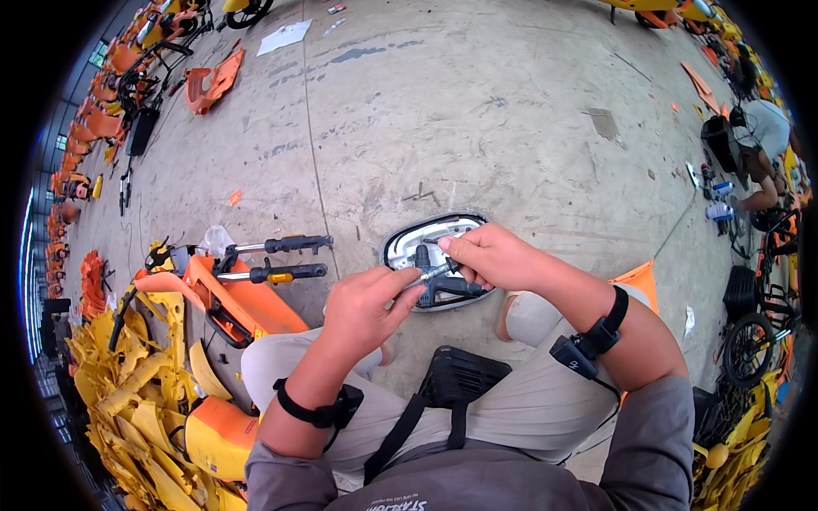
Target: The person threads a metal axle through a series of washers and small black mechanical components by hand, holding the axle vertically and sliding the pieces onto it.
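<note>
At the far left edge, a curving row of orange and yellow scooters (102, 119) crowds the rim of the view, and below it a heap of yellow panels (136, 383) closes off the near corner. Just right of the heap lies an orange body part (256, 298), two fork legs (285, 272) beside it pointing toward the person and taking up the floor near the left knee. Next comes the left hand (366, 298), its fingers closed around a slim metal rod (434, 273) held slantwise over a white tray (388, 254) with a dark rim. In the tray lies a cordless drill (456, 289), partly covered by the hands and rod. The right hand (486, 254) is curled on the rod's dark end, close to its partner. Ahead of the tray's far edge, the concrete floor (511, 136) spreads wide, leaving broad room to move. An orange panel (641, 277) stands just beyond the right knee. At the right edge, a crouching person (763, 128), a black wheel (748, 349) and more parts narrow that side.
</note>
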`<state>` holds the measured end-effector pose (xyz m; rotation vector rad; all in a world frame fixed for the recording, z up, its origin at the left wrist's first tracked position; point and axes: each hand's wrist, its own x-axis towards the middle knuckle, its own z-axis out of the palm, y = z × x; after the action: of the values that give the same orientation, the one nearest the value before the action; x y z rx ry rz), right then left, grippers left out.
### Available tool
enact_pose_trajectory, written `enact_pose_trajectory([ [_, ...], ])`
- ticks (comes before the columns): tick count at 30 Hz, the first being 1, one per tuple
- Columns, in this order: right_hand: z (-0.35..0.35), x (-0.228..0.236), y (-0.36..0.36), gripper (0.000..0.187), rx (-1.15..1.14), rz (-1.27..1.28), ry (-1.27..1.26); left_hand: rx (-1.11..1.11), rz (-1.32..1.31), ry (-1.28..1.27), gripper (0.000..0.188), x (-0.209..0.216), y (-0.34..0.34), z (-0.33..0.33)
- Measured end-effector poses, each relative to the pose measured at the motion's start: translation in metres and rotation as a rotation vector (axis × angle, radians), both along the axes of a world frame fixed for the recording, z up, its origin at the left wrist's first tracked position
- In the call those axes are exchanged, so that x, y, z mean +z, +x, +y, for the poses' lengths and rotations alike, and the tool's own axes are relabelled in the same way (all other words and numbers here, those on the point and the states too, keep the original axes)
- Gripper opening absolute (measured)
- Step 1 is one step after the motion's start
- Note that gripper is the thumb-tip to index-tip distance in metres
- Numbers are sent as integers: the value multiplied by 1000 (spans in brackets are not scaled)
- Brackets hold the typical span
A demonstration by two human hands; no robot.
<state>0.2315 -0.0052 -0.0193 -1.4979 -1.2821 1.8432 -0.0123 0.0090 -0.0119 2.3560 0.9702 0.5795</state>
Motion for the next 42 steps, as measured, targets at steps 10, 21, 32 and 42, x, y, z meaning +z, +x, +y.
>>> enact_pose_trajectory([
  [10,-1,4,3,35,-92,128,295,161,-73,-184,18,7,4,-2],
  [21,1,-4,7,22,8,176,195,120,-62,-160,18,6,3,-2],
  [32,0,15,3,58,56,-169,65,62,-48,-119,19,4,4,-1],
  [42,-3,15,8,36,-7,-55,566,173,-48,-210,18,9,2,1],
])
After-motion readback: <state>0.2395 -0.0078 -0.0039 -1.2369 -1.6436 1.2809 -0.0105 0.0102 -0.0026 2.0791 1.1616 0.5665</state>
